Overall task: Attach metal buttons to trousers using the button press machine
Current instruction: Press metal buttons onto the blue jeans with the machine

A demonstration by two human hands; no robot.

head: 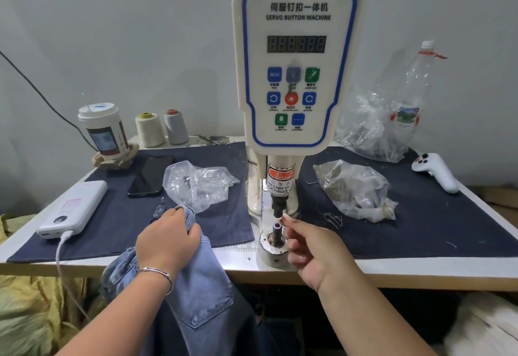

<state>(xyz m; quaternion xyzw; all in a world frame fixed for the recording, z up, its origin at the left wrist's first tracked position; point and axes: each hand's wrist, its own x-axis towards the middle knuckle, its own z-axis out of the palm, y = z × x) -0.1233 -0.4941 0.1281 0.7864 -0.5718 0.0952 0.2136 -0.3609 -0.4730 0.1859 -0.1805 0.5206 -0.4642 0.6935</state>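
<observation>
The step in hand looks like loading the press before the cloth goes in; the right hand [311, 246] hovers just right of the lower die [276, 228], the short post with a pale ring top standing in the round base at the near edge of the table [420, 267], directly under the black punch [278, 206] of the button press machine [297, 58]; thumb and forefinger are drawn close together at their tips, near the gap between punch and die, as if pinching a small part; whether a button is actually between them I cannot tell, it is too small to make out.

The left hand [168, 239] sits to the left and grips a bunched fold of the light blue trousers [201, 294], fingers curled round the cloth at what seems the waistband; the rest of the garment hangs off the near edge toward the person's lap, a back pocket showing; the cloth is beside the die, not yet over it.

The loose metal buttons seem to be in the clear bags [356, 187] on the dark mat either side of the machine, the fuller one to the right.

The next move, as I judge it, calls for seating the piece squarely on the die, bringing the waistband across it, and taking the fingers clear of the punch, as its warning label bids.
</observation>
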